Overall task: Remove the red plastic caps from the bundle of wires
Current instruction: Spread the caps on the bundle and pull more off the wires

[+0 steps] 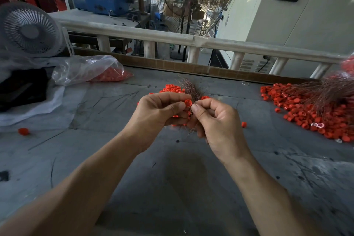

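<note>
Over the middle of the grey table my two hands meet. My left hand (162, 110) pinches a red cap (188, 103) between thumb and forefinger, with more red caps tucked under its fingers. My right hand (216, 120) is closed around a bundle of thin brown wires (191, 88), whose ends fan upward behind the fingers. A small heap of loose red caps (172, 88) lies on the table just beyond my hands.
A large pile of red caps with more wire bundles (314, 109) covers the right side. A clear plastic bag of red caps (92, 72) lies at the back left beside a white fan (28, 30). Stray caps (23, 131) lie on the table (172, 178).
</note>
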Available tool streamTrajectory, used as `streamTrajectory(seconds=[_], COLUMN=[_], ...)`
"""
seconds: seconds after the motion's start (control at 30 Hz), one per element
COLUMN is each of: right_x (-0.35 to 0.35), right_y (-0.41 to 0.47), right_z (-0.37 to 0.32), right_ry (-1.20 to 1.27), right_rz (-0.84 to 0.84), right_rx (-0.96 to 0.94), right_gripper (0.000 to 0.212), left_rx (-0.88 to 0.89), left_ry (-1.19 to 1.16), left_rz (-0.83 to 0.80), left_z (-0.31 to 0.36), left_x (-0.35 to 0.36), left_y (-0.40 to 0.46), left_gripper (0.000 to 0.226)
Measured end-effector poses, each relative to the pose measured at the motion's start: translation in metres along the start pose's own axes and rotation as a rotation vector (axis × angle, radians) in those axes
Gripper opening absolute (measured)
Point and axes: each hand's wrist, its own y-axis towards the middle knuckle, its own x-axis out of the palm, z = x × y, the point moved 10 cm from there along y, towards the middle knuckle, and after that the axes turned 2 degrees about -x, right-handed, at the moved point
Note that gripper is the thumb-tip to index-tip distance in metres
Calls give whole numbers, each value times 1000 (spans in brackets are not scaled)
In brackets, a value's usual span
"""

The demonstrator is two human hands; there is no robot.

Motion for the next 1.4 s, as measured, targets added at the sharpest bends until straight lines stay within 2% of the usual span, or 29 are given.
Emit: streamTrajectory(seconds=[0.23,0.83,1.1,1.4], right_x=[0,-3,3,3], right_y=[1,2,0,1], right_z=[-4,-1,7,8], right_ry=[-19,-56,53,3], right_rz=[-5,23,-29,-31], right_rx=[-48,-58,46,19], right_gripper=[14,15,21,13], left_rx=[5,6,-5,3], left_ry=[4,-9,-38,0], left_rz=[-11,-10,-39,-78], left_z=[3,2,1,3], left_x=[3,3,6,11], left_y=[-2,-1,-2,-4], left_gripper=[35,28,25,24])
